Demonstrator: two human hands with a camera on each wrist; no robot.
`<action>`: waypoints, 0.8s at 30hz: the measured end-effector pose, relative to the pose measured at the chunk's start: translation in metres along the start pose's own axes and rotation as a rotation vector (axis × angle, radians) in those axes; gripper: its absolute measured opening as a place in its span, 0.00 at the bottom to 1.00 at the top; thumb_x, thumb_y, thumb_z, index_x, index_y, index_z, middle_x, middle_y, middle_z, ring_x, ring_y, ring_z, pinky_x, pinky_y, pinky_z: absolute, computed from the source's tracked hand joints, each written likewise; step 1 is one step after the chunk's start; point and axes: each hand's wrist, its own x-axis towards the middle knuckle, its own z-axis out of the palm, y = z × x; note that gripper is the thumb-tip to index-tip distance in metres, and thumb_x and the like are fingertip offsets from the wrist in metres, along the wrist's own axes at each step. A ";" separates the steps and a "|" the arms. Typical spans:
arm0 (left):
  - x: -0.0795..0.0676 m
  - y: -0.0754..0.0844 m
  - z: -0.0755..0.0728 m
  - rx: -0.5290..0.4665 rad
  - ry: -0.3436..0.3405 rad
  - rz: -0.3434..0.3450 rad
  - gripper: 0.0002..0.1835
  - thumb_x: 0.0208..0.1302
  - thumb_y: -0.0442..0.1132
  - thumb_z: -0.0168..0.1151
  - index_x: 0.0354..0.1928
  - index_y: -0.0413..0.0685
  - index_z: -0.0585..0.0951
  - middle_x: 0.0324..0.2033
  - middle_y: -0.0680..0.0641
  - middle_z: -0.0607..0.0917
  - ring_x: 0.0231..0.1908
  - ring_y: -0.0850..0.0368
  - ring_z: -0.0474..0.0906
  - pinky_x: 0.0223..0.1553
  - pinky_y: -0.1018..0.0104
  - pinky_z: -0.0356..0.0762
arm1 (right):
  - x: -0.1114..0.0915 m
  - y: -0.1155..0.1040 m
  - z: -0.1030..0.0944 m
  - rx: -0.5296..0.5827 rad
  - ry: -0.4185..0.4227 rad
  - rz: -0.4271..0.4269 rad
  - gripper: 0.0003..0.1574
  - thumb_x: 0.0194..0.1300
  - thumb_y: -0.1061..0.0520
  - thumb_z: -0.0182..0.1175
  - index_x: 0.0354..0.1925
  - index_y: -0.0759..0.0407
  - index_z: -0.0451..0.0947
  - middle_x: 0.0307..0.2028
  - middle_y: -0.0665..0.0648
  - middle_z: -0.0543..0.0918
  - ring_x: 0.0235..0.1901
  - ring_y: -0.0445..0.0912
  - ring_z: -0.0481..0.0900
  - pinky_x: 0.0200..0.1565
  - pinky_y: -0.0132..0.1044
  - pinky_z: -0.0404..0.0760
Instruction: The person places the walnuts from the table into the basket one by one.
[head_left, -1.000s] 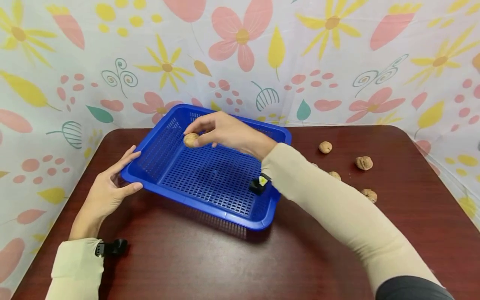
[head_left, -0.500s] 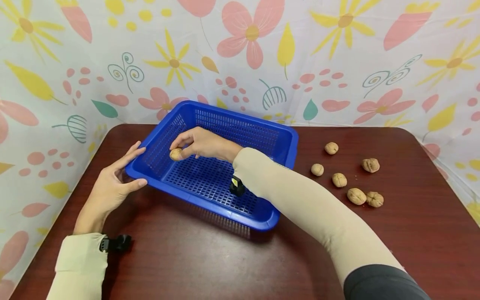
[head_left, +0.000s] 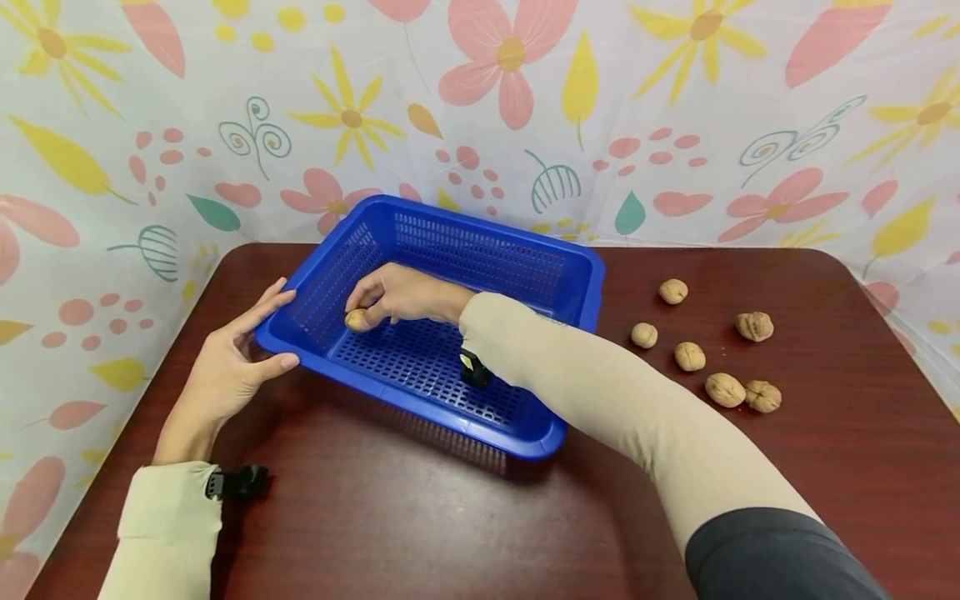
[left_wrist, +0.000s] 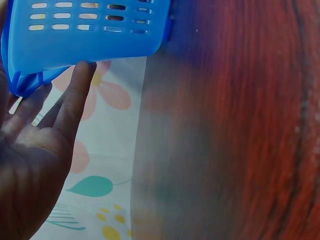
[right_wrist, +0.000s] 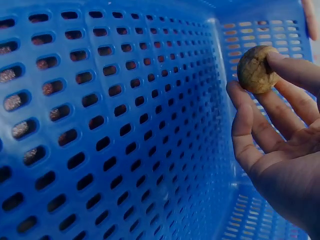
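Observation:
In the head view a blue plastic basket (head_left: 450, 421) with slotted walls and floor stands on the table. My left hand (head_left: 217, 379) holds its left corner, thumb at the front rim and fingers along the left rim. The left wrist view shows fingers of that hand (left_wrist: 75, 100) at the basket's outer edge. Inside the basket, near its left end, my right hand (head_left: 412, 293) pinches a walnut (head_left: 356, 320) between thumb and fingertips. From the right wrist the walnut (right_wrist: 257, 69) is seen held over the slotted floor (right_wrist: 125, 130), close to the end wall.
Several walnuts lie loose on the dark red table (head_left: 420, 533) right of the basket, among them one pair (head_left: 725, 390) side by side and one darker walnut (head_left: 754, 326) farther right. A flower-printed cloth (head_left: 465, 117) hangs behind the table and along its left side.
My right hand has moved left and down into the basket with the walnut. My left hand keeps its hold on the corner. The walnuts at the right have come out from behind the right sleeve.

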 end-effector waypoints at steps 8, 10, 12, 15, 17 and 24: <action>0.000 0.001 0.000 0.031 -0.002 -0.007 0.38 0.65 0.24 0.69 0.77 0.44 0.70 0.83 0.46 0.57 0.80 0.43 0.59 0.59 0.84 0.74 | 0.012 0.004 0.009 -0.022 -0.045 -0.019 0.15 0.69 0.65 0.67 0.53 0.63 0.85 0.52 0.61 0.89 0.40 0.46 0.85 0.46 0.39 0.86; 0.000 0.001 0.000 0.021 -0.001 -0.004 0.38 0.65 0.23 0.69 0.76 0.44 0.70 0.83 0.46 0.57 0.80 0.43 0.57 0.59 0.83 0.74 | 0.014 0.005 0.012 -0.036 -0.056 -0.035 0.15 0.68 0.66 0.67 0.53 0.65 0.85 0.50 0.62 0.89 0.39 0.43 0.84 0.46 0.39 0.87; 0.000 0.001 0.000 0.003 -0.001 0.000 0.38 0.65 0.23 0.69 0.76 0.43 0.70 0.83 0.47 0.58 0.80 0.45 0.58 0.60 0.83 0.74 | 0.014 0.005 0.014 -0.052 -0.062 -0.049 0.15 0.67 0.65 0.68 0.53 0.65 0.85 0.49 0.62 0.90 0.38 0.43 0.84 0.46 0.39 0.87; 0.000 0.001 0.001 -0.024 -0.002 0.006 0.38 0.64 0.22 0.68 0.76 0.41 0.70 0.83 0.49 0.59 0.79 0.51 0.61 0.60 0.82 0.75 | 0.016 0.005 0.015 -0.084 -0.063 -0.068 0.16 0.66 0.64 0.69 0.52 0.65 0.86 0.47 0.62 0.90 0.37 0.42 0.83 0.46 0.38 0.87; 0.000 0.000 0.001 -0.032 -0.001 0.010 0.38 0.64 0.22 0.68 0.76 0.41 0.70 0.83 0.49 0.59 0.78 0.54 0.62 0.59 0.82 0.75 | 0.016 0.005 0.016 -0.103 -0.062 -0.071 0.16 0.66 0.63 0.70 0.52 0.64 0.86 0.47 0.61 0.90 0.38 0.42 0.83 0.45 0.37 0.87; 0.000 0.000 0.002 -0.037 0.004 0.002 0.37 0.65 0.22 0.68 0.76 0.41 0.70 0.83 0.48 0.59 0.79 0.51 0.59 0.59 0.82 0.75 | 0.018 0.005 0.020 -0.142 -0.072 -0.067 0.17 0.67 0.62 0.71 0.53 0.62 0.86 0.51 0.58 0.88 0.43 0.41 0.82 0.45 0.34 0.87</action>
